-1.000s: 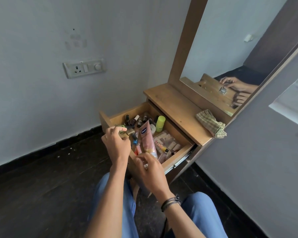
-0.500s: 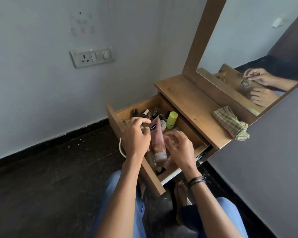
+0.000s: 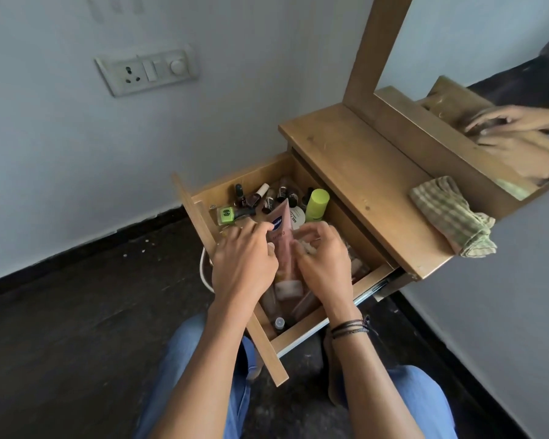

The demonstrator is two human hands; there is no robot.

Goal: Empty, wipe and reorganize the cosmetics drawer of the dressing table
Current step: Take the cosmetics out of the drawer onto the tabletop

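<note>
- We are in the emptying stage. The drawer (image 3: 301, 332) is pulled out and crowded, and both hands are down inside it.
- Our left hand (image 3: 244, 264) has its fingers curled, with thumb and fingertips closed on the pink tube (image 3: 282, 245). The tube runs between the two hands, flat end out past the fingertips and white cap back toward the wrists.
- Our right hand (image 3: 324, 258) sits just beside the tube on its other side, fingers curled over something pale. We cannot tell whether it grips that or only rakes at it.
- We judge it best to lift the tube up and clear of the pile rather than drag it sideways, since other tubes and bottles lie against its cap end.
- Just beyond the left fingertips a green nail polish bottle (image 3: 225, 214) lies on its side, and farther out is a cluster of dark nail polish bottles (image 3: 267, 194). They look like glass and apt to roll, so we should take only a few at a time.
- Beyond the right fingertips stands a lime-capped bottle (image 3: 317, 204), upright and easy to knock over with a careless reach.
- Well past the right hand, the checked cloth (image 3: 454, 217) lies on the tabletop (image 3: 355, 172). The bare wood on the hand's side of it seems the place to park items, which keeps the cloth free for wiping.
</note>
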